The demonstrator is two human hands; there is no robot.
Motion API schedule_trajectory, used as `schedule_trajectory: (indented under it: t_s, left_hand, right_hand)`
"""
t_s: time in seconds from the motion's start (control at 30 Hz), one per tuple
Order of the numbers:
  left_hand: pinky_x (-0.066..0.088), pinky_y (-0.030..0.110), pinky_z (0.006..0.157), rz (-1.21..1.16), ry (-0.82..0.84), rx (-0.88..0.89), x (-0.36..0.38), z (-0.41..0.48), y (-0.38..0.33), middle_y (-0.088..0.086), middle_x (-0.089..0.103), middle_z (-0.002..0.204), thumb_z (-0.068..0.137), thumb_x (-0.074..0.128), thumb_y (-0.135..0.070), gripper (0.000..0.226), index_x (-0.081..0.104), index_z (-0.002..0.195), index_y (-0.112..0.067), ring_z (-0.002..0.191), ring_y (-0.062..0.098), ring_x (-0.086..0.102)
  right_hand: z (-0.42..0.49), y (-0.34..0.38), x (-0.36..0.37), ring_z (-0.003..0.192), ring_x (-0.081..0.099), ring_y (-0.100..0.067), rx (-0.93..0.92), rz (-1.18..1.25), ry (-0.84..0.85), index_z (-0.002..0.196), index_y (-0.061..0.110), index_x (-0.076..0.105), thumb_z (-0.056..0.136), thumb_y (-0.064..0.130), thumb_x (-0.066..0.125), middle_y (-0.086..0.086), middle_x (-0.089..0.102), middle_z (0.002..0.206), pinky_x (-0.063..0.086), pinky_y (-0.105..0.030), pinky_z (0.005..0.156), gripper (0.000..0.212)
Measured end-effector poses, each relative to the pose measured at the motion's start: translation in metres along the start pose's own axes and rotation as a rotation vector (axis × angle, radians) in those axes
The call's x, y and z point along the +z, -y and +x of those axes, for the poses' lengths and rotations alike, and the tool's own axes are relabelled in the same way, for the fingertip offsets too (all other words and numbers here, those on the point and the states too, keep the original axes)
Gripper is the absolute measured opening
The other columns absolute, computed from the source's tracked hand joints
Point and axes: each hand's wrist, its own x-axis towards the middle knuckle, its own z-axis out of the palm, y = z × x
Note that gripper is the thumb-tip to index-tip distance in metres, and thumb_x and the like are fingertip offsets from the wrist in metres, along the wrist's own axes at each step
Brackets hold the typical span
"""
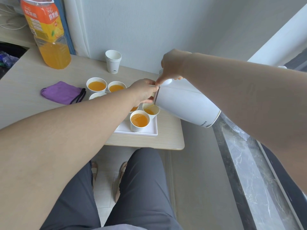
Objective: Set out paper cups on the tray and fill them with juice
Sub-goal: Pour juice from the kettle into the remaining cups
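At tray [153, 130] corner, right hand [172, 65] tips jug [186, 103] over cup [150, 111]

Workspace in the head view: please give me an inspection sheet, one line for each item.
Surface: light wood table.
Job's things: white tray with paper cups; one cup receiving juice from tilted white jug; stacked spare cups; juice bottle.
Clutter: purple cloth.
Hands: right hand grips jug handle; left hand at jug mouth.
Cables: white cables, far left.
Surroundings: wall, marble ledge.
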Motion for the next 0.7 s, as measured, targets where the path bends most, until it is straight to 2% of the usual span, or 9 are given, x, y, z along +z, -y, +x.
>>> schedule_trajectory:
  t_s: [0.2, 0.7]
  left_hand:
    - [0.051, 0.029, 0.079, -0.029, 0.002, -0.001, 0.0017, -0.0014, 0.0, 0.005, 0.058, 0.118, 0.097, 0.052, -0.021, 0.035, 0.049, 0.131, -0.017, 0.099, 0.027, 0.062]
    - [0.051, 0.027, 0.074, -0.036, 0.006, 0.009, 0.0012, -0.0047, -0.0016, 0.006, 0.057, 0.118, 0.098, 0.051, -0.02, 0.035, 0.049, 0.132, -0.015, 0.099, 0.027, 0.062]
  right_hand:
    - [0.0013, -0.0002, 0.0003, 0.06, 0.051, -0.02, 0.002, 0.007, 0.0, 0.064, 0.014, 0.056, 0.074, 0.057, 0.067, 0.001, 0.052, 0.052, 0.032, -0.023, 0.048, 0.046]
    - [0.0017, 0.0013, -0.0029, 0.054, 0.046, -0.016, 0.007, -0.031, 0.015, 0.067, 0.013, 0.057, 0.075, 0.059, 0.065, 0.001, 0.052, 0.053, 0.03, -0.022, 0.047, 0.047]
